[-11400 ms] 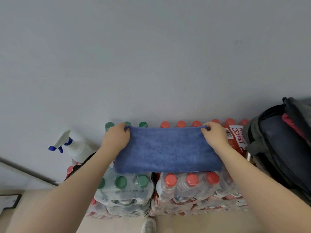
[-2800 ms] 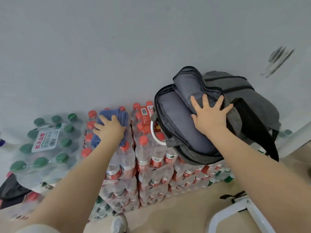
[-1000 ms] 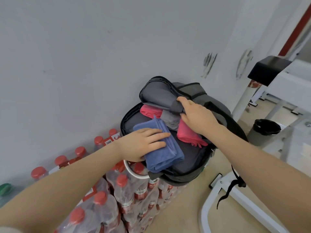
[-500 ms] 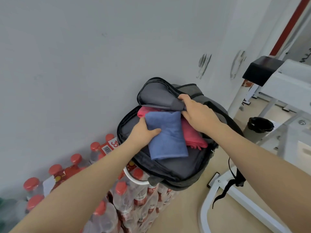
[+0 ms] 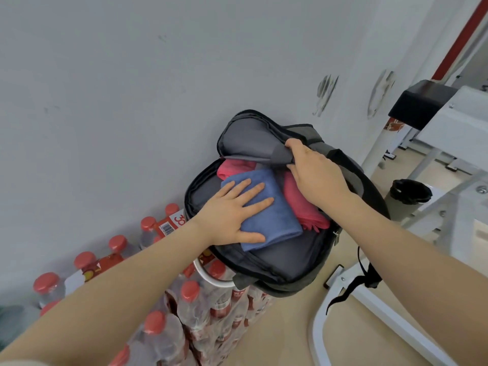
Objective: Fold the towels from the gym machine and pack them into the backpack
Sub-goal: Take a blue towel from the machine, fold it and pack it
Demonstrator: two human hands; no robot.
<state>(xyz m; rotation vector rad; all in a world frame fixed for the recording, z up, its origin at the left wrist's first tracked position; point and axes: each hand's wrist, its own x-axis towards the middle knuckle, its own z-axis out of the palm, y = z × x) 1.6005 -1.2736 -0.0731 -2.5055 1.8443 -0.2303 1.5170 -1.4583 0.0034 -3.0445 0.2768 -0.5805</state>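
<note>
Nearest the camera, shrink-wrapped packs of water bottles (image 5: 184, 320) with red caps are stacked on the floor; a red label (image 5: 169, 226) on one pack carries a barcode and a large white "30", the rest of the print being too small to read. A grey backpack (image 5: 277, 262) lies open on top of these packs. The left hand (image 5: 232, 215) presses flat, fingers straight and spread, on a folded blue towel (image 5: 274, 215) lying in the main compartment. A pink towel (image 5: 301, 207) lies under and beside it. The right hand (image 5: 314, 175) grips the backpack's grey flap (image 5: 253, 143), holding it up. Beyond, white machine frames (image 5: 449, 143) stand by the wall, near a black bin (image 5: 410, 192).
</note>
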